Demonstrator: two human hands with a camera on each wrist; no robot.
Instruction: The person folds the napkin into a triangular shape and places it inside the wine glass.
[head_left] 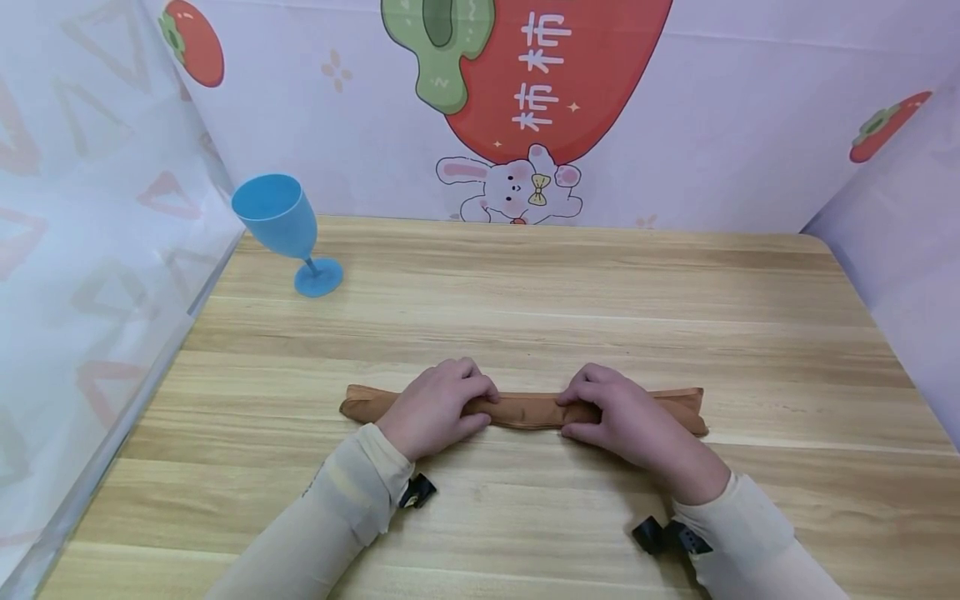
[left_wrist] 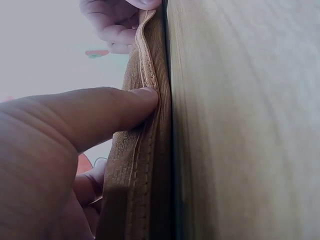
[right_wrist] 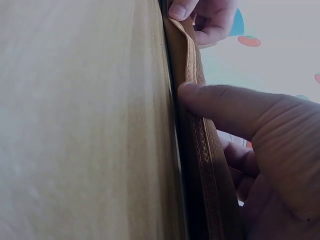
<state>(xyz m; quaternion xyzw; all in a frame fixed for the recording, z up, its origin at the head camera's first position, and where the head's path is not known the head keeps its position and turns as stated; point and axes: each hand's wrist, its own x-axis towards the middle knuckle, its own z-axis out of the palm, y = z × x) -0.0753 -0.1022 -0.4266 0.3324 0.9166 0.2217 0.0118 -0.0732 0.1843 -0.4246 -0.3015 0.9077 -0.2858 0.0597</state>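
Observation:
A brown cloth (head_left: 522,411), folded or rolled into a long narrow strip, lies crosswise on the wooden table. My left hand (head_left: 438,408) grips it left of its middle, thumb on the near side and fingers over the far side. Right of the middle, my right hand (head_left: 626,417) holds it the same way. Both ends of the strip stick out beyond the hands. In the left wrist view, the left thumb presses a stitched hem (left_wrist: 142,175) of the cloth. The right thumb lies against the stitched edge (right_wrist: 200,140) in the right wrist view.
A blue goblet (head_left: 277,217) stands upright at the table's back left corner. Printed white sheets (head_left: 720,125) hang behind the table and at both sides. Light wood tabletop (head_left: 562,308) stretches between the cloth and the back sheet.

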